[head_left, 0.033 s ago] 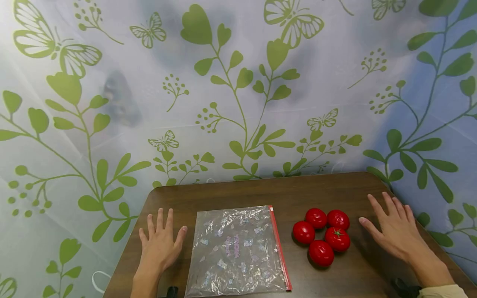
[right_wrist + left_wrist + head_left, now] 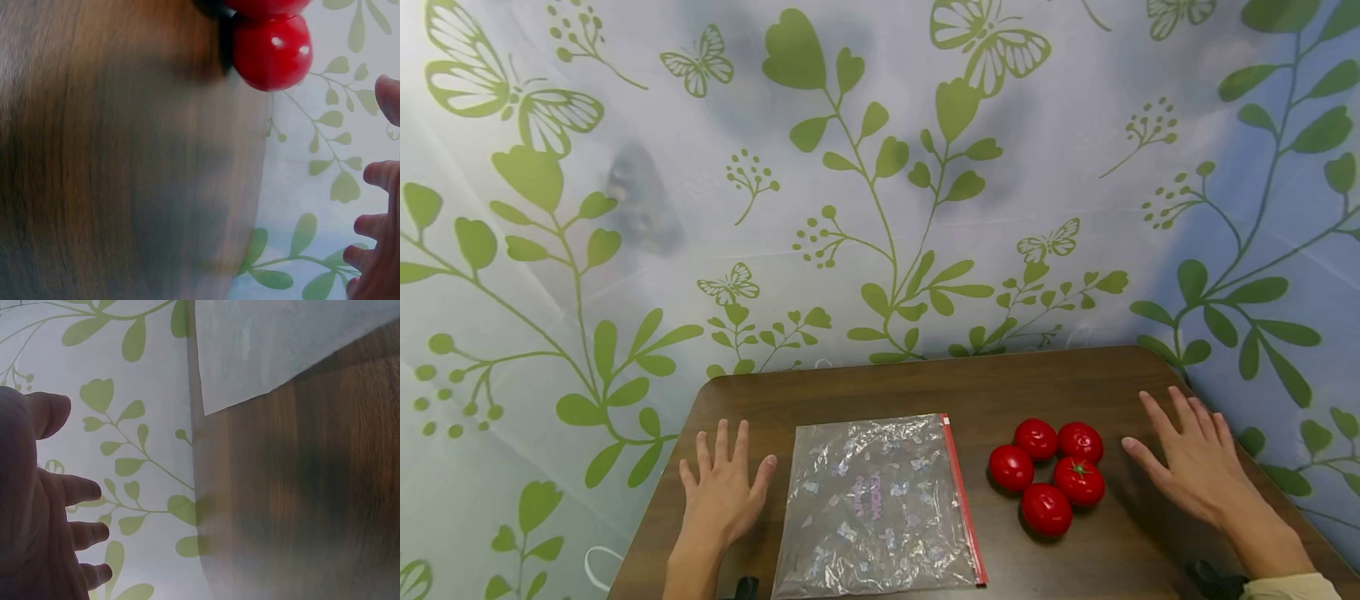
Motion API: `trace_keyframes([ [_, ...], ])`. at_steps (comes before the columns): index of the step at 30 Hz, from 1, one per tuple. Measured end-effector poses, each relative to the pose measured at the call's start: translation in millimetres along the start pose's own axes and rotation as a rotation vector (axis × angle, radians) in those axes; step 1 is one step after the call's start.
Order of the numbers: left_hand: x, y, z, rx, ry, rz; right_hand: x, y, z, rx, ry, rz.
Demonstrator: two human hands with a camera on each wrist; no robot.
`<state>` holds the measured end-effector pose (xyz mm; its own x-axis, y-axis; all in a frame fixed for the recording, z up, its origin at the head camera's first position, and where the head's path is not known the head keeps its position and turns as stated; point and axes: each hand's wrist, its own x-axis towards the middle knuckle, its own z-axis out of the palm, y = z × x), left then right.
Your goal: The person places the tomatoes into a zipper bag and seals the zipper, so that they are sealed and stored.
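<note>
A clear plastic zip bag [image 2: 872,508] with a red slider strip [image 2: 962,500] along its right side lies flat on the brown wooden table [image 2: 925,383]. To its right sit several glossy red tomatoes [image 2: 1047,510] in a loose cluster, one showing a green stem. My left hand [image 2: 722,496], fingers spread and palm down, is just left of the bag and holds nothing. On the other side, my right hand [image 2: 1198,467] is spread in the same way, right of the tomatoes. The right wrist view catches the near tomato [image 2: 273,53] beyond the bare tabletop.
A pale curtain [image 2: 865,208] printed with green leaves and butterflies hangs behind the table and along both sides. A white loop of cord [image 2: 597,567] shows beside the table's left edge.
</note>
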<state>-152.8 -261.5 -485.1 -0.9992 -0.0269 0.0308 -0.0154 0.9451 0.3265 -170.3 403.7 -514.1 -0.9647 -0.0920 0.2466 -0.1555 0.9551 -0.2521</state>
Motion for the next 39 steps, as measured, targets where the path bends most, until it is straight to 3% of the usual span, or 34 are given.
trace_keyframes([
  [5,1.3,-0.4,0.5,-0.025,-0.01,0.002,-1.9,-7,-3,0.051,0.03,-0.032],
  [11,-0.1,5.9,-5.5,-0.072,-0.017,0.005,-2.4,-34,-15,0.154,0.059,-0.072],
  [22,-16.5,45.4,-28.6,-0.132,-0.005,0.032,4.7,-94,-40,0.301,-0.06,-0.015],
  [31,-28.8,71.1,-34.9,-0.155,0.013,0.089,5.2,-129,-47,0.326,-0.046,0.001],
  [39,-38.9,85.8,-27.8,-0.192,0.011,0.121,15.4,-159,-48,0.272,-0.052,-0.012],
])
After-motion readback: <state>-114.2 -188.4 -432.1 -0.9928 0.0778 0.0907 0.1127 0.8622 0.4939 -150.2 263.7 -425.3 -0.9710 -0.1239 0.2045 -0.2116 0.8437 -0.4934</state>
